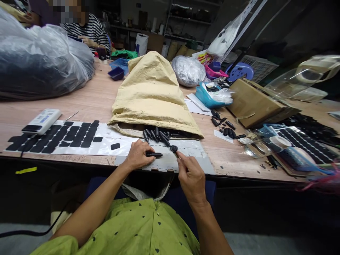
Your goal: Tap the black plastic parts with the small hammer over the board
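My left hand (139, 154) is closed on a slim black cylindrical piece (157, 154), which points to the right above a grey board (191, 156). In the closed fingers of my right hand (191, 173) is a small tool with a round black head (174, 148); its handle is mostly hidden by the fingers. Just beyond both hands, a heap of black cylindrical pieces (157, 134) spills from the mouth of a yellow woven sack (151, 92). Left of my left hand lies a white sheet with black rounded stickers (89, 134), one sticker sitting apart.
A white device (41, 121) rests at the left on the sheet. Behind it sits a big clear plastic bag (45, 60). More black pieces (230, 132), a blue basin (209, 97) and a cardboard box (257, 102) are at the right. Across the table sits a person in stripes (97, 32).
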Motion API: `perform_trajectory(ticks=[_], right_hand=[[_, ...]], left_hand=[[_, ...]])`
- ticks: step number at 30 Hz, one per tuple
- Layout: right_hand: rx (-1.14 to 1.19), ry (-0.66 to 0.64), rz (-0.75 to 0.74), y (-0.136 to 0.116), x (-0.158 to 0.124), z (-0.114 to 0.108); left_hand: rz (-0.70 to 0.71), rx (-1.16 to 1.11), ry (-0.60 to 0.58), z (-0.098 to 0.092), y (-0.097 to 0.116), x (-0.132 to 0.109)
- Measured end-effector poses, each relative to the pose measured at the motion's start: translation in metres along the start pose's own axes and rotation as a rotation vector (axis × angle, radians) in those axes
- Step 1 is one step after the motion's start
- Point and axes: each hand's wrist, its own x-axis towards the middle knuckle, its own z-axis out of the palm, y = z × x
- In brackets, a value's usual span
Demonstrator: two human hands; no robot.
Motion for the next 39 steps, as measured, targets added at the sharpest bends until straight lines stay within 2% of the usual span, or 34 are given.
perform_trajectory(ticks=[6,10,20,25,29,32,36,39], right_hand=[[-0.322,0.095,0.193,0.044,0.01,-0.007],[-0.413,0.154,0.164,0.063,0.011,0.002],[-0.509,0.153,0.164,0.06,0.009,0.013],[-0.539,0.16,0.148,0.061,0.008,0.014],[-0.543,0.15,0.163,0.061,0.008,0.015],[-0.551,0.144,0.167,0.06,0.009,0.015],[-0.556,0.146,0.187,0.06,0.009,0.016],[-0.563,0.142,0.194,0.06,0.009,0.017]], left_hand=[[0.032,-0.016,-0.018,-0.001,-0.003,-0.001],[0.044,-0.009,-0.036,-0.002,-0.005,-0.002],[0.056,0.002,-0.051,-0.003,-0.003,-0.003],[0.187,-0.031,-0.161,-0.003,0.004,-0.032],[0.225,-0.002,-0.156,-0.001,0.009,-0.05],[0.137,-0.087,-0.077,-0.005,0.011,-0.037],[-0.052,-0.117,0.18,-0.014,0.005,-0.001],[-0.296,-0.023,0.189,-0.016,-0.002,0.024]])
